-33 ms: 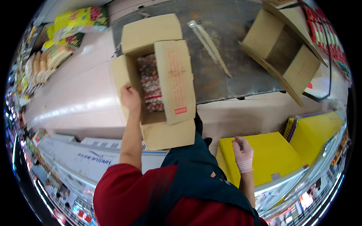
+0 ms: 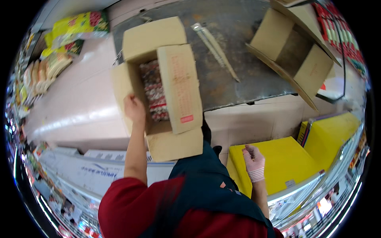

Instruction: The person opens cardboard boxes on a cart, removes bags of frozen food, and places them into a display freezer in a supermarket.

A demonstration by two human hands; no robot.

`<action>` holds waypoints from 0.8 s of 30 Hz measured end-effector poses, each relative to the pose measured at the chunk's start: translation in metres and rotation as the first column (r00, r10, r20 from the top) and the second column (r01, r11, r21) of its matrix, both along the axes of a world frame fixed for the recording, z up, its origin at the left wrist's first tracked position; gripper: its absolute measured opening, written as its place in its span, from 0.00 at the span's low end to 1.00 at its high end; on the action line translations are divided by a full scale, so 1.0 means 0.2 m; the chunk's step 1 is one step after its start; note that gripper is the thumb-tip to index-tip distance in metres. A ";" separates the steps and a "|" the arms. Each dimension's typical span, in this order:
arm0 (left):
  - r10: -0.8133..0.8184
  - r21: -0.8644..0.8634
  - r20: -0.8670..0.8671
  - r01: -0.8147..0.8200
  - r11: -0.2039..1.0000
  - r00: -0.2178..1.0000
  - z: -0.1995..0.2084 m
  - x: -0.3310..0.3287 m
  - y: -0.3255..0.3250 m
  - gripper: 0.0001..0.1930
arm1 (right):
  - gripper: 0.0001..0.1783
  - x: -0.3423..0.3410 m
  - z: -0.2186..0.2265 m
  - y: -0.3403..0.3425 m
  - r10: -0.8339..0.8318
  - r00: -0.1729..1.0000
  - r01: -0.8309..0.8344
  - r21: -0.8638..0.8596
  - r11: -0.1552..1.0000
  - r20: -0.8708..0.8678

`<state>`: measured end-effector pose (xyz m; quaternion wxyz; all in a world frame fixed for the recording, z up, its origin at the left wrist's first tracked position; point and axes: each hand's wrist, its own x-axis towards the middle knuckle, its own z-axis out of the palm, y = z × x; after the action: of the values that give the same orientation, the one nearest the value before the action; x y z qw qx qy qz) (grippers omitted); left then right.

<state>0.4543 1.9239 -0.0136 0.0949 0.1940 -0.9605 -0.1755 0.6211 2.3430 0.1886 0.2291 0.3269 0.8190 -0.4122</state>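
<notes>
An open cardboard box [image 2: 183, 89] stands tilted at the left end of a dark metal tabletop, its flaps spread. Inside it lie packs in red, white and brown wrapping [image 2: 154, 90], partly covered by the right flap. My left hand [image 2: 135, 108] is bare, its fingers curled closed on the box's left flap [image 2: 121, 85]. Away from the box, to the right, my right hand [image 2: 254, 162] wears a striped pinkish glove with fingertips showing. Its fingers are bent closed above a yellow surface; I cannot make out what, if anything, they hold.
Long thin strips [image 2: 216, 51] lie on the metal tabletop [image 2: 254, 73]. A second open carton [image 2: 295, 53] sits at the far right, beside red packs [image 2: 339, 35]. Yellow bags [image 2: 77, 27] are at the far left. A yellow-topped unit [image 2: 283, 162] and a long white case [image 2: 79, 164] stand near me.
The whole scene has shifted slightly to the left in view. My left hand stays at the box's left flap; my right hand keeps the same closed pose.
</notes>
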 end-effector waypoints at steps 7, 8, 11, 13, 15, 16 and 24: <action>-0.378 -0.193 0.195 0.413 0.890 0.905 -0.01 0.07 0.11 0.21 | 0.18 0.06 -0.10 0.01 0.026 0.998 -0.026 -0.007 1.000 0.050; -0.381 -0.164 0.305 0.442 0.882 0.873 0.00 0.05 0.12 0.21 | 0.19 0.07 -0.12 0.01 0.042 0.999 -0.041 -0.015 0.999 0.026; -0.305 -0.056 0.488 0.378 0.924 0.818 -0.01 0.03 0.12 0.21 | 0.21 0.11 -0.17 0.01 0.139 0.987 -0.142 0.028 0.990 0.079; -0.418 0.296 0.438 0.312 0.903 0.796 -0.07 0.00 0.12 0.23 | 0.22 0.12 -0.20 0.01 0.185 0.971 -0.196 0.059 0.979 0.153; -0.345 0.729 0.400 -0.066 0.682 0.849 -0.19 0.00 0.13 0.25 | 0.23 0.14 -0.20 0.03 0.210 0.960 -0.226 0.069 0.972 0.187; -0.272 0.829 0.465 -0.307 0.467 0.842 -0.28 0.01 0.15 0.26 | 0.23 0.15 -0.20 0.02 0.218 0.951 -0.239 0.075 0.968 0.219; -0.390 0.253 0.733 0.309 0.917 0.557 -0.80 -0.02 0.08 0.18 | 0.25 0.23 -0.14 0.14 0.117 0.954 -0.134 0.044 0.990 0.276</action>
<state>0.4511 1.9397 -0.1746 -0.3700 0.0599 -0.9170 -0.1362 0.6667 2.3713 0.1616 0.3550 0.3346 0.8113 -0.3222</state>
